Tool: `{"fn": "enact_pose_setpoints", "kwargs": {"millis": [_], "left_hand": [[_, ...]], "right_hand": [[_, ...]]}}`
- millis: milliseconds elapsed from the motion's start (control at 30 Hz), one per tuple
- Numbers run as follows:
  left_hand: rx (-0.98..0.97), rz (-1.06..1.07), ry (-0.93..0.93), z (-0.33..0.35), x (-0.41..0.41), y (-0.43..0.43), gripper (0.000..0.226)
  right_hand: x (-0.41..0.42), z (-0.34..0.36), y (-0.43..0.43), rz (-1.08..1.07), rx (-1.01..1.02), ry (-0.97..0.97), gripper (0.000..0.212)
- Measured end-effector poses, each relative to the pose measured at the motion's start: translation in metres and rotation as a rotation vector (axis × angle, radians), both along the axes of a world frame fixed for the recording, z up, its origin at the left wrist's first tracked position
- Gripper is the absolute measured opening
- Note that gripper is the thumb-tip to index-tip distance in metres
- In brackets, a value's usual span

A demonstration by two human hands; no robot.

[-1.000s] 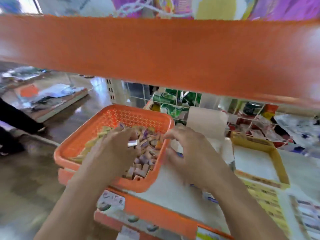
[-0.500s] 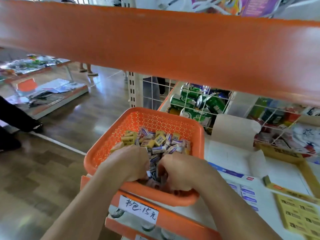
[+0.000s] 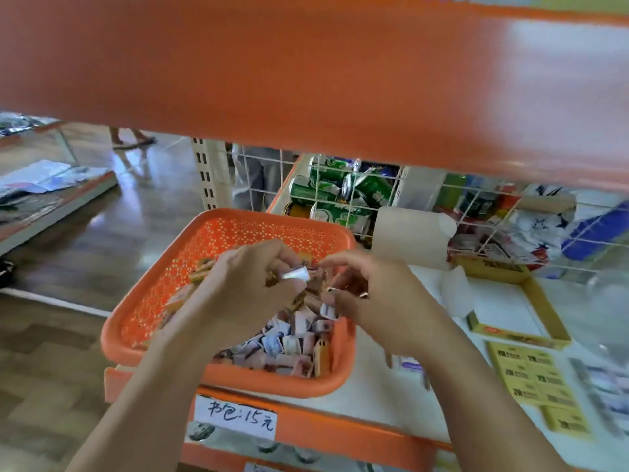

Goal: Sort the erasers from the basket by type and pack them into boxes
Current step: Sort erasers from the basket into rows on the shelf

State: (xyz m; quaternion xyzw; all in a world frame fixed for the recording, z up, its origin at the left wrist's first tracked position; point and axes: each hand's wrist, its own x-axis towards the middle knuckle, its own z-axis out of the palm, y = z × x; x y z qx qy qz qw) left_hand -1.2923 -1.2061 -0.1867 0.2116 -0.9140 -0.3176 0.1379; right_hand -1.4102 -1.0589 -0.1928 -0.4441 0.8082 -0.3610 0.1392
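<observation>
Orange basket (image 3: 218, 240) sits at the front left of a white shelf (image 3: 374, 379); its walls are perforated. Loose erasers (image 3: 292, 338) are piled inside, showing mostly at the near right. Wrappers are blurred and types unreadable.

Both hands are over the basket. The left hand (image 3: 245, 287) hides the left half of the pile. Its thumb and fingertips pinch one pale eraser (image 3: 295, 274), held above the heap. The right hand (image 3: 374, 298) is just beside it, fingers curled, forefinger and thumb reaching toward the pale eraser's right end; contact not resolvable. A small white-blue piece shows under the curled lower fingers. Whether it is gripped or merely behind them, cannot tell.

Yellow box (image 3: 553, 321) lies open to the right on the same shelf, apart from the basket. A cardboard flap (image 3: 408, 240) stands between them at the back. Green cans (image 3: 323, 192) lie behind a wire grid (image 3: 490, 229).

Handwritten price label (image 3: 235, 417) is on the shelf lip below the basket. An upper orange shelf edge (image 3: 306, 80) smears across the top, cutting off everything above
</observation>
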Motion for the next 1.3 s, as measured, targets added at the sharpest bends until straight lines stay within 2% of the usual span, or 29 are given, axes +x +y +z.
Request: {"fn": "enact_pose_setpoints", "kwargs": {"millis": [67,133,200,267,367,467,633,767,900,1167,1300], "left_hand": [[0.045,-0.031,0.065,0.002,-0.01,0.014,0.02],[0.094,-0.071,0.112,0.006,-0.021,0.034,0.023],[0.138,-0.126,0.142,0.008,-0.034,0.055,0.023],[0.171,-0.184,0.169,0.007,-0.048,0.079,0.019],[0.162,-0.261,0.19,0.004,-0.071,0.116,0.012],[0.121,-0.335,0.19,-0.004,-0.092,0.149,0.016],[0.088,-0.455,0.115,-0.019,-0.128,0.204,0.016],[0.083,-0.513,0.079,-0.034,-0.153,0.246,0.01],[0.037,-0.552,0.056,-0.05,-0.179,0.285,0.011],[-0.054,-0.52,-0.021,-0.068,-0.221,0.332,0.022],[-0.114,-0.465,-0.073,-0.072,-0.235,0.345,0.025]], "right_hand": [[-0.007,0.001,0.019,-0.044,-0.075,-0.064,0.027],[-0.014,0.002,0.04,-0.088,-0.151,-0.115,0.031],[-0.021,0.001,0.064,-0.161,-0.222,-0.204,0.032],[-0.029,-0.002,0.09,-0.252,-0.289,-0.304,0.022],[-0.04,-0.006,0.131,-0.353,-0.34,-0.387,0.01],[-0.05,-0.007,0.172,-0.442,-0.38,-0.439,0.012],[-0.067,-0.016,0.238,-0.557,-0.249,-0.388,0.016],[-0.087,-0.034,0.289,-0.69,-0.293,-0.326,0.019],[-0.108,-0.051,0.332,-0.776,-0.264,-0.279,0.013],[-0.146,-0.076,0.365,-0.744,-0.05,-0.226,0.021],[-0.161,-0.079,0.367,-0.698,0.058,-0.109,0.02]]}}
